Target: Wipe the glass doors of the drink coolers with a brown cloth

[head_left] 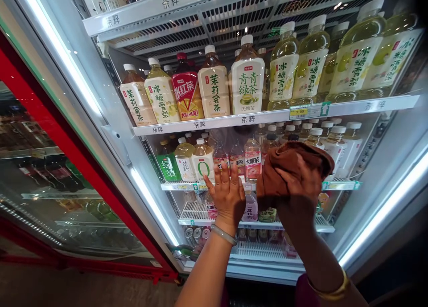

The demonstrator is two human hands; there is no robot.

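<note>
My left hand [228, 194] is open, with its fingers spread and pointing up, in front of the middle shelf of a lit drinks fridge. Behind its fingertips stand a bottle with a big green 0 [202, 160] and several bottles of reddish iced tea [253, 159]. My right hand [306, 182] presses a bunched brown cloth [279, 171], its fingers lying over the right part. The cloth covers some of the bottles on that shelf. Faint reflections suggest a glass pane between my hands and the bottles, but I cannot tell for sure.
Large tea and pear drink bottles [247, 77] line the upper shelf, behind a white price rail [277, 115]. Lower shelves hold smaller bottles and cans [197, 233]. A red-framed fridge door [83, 146] stands on the left. Bright light strips [377, 218] run along the sides.
</note>
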